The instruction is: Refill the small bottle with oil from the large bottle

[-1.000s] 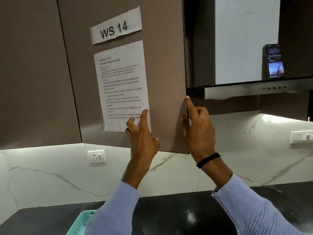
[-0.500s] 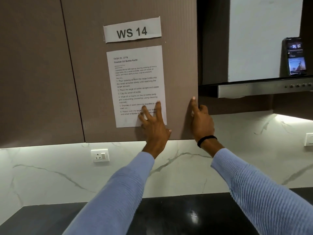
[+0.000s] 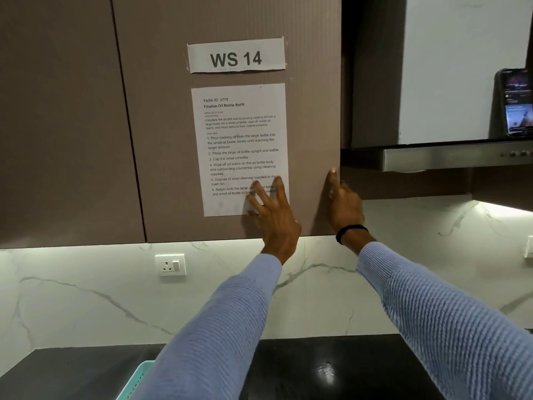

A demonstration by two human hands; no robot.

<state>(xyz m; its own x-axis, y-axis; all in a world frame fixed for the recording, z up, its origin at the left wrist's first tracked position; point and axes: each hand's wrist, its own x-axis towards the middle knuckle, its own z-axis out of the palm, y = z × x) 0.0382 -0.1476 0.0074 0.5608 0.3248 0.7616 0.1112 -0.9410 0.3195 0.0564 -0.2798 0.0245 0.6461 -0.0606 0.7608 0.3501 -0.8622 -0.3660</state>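
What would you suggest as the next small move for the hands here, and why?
Probably draw both hands off the cabinet door and down toward the countertop. The door looks shut flush, the left hand lies flat over the instruction sheet, the right hand touches the door's right edge, and neither bottle is in view.

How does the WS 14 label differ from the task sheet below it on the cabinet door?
The WS 14 label is a short wide strip; the task sheet is a taller page. The label bears large bold letters; the sheet, small printed lines. The label is uncovered; the left hand overlaps the sheet's lower right corner. Both are white paper on one cabinet door.
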